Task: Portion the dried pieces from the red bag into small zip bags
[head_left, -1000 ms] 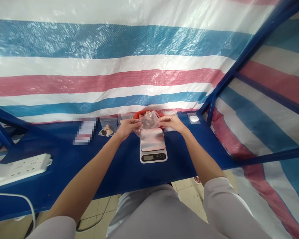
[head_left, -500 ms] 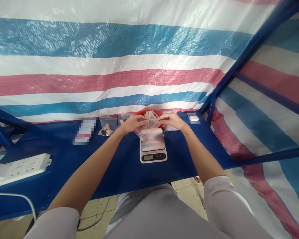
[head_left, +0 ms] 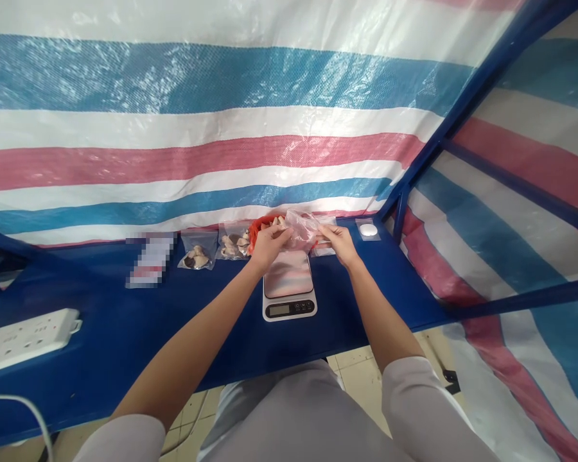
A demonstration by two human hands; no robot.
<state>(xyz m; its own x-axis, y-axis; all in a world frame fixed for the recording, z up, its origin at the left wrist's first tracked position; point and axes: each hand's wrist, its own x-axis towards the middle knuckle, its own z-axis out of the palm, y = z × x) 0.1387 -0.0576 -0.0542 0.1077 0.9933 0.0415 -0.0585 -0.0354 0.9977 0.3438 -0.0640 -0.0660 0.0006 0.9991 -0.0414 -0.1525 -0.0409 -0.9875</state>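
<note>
Between my two hands a clear plastic bag [head_left: 302, 231] is stretched above the far end of a kitchen scale [head_left: 289, 282]. My left hand [head_left: 270, 249] pinches its left side, and my right hand [head_left: 338, 244] grips its right edge. No contents show in the bag. Behind my left hand is a red basket [head_left: 256, 230] of pale pieces that look like dried mushrooms, partly covered by the hand and bag. Left of it lie two filled clear bags, one with pale chunks [head_left: 234, 245] and one with darker-edged pieces [head_left: 196, 258]. The scale's display shows no readable digits.
Flat clear bags [head_left: 324, 250] lie beyond my right hand. A small packet with a white round item [head_left: 367, 230] is at the far right. A blurred printed packet [head_left: 151, 256] and a white power strip [head_left: 29, 337] lie left. Striped sheeting [head_left: 221, 157] and a blue frame stand behind.
The clear bag has been spread wider and shifted slightly right relative to the scale. My left hand has moved in toward it, uncovering the bag of pale chunks. The camera view has shifted a little.
</note>
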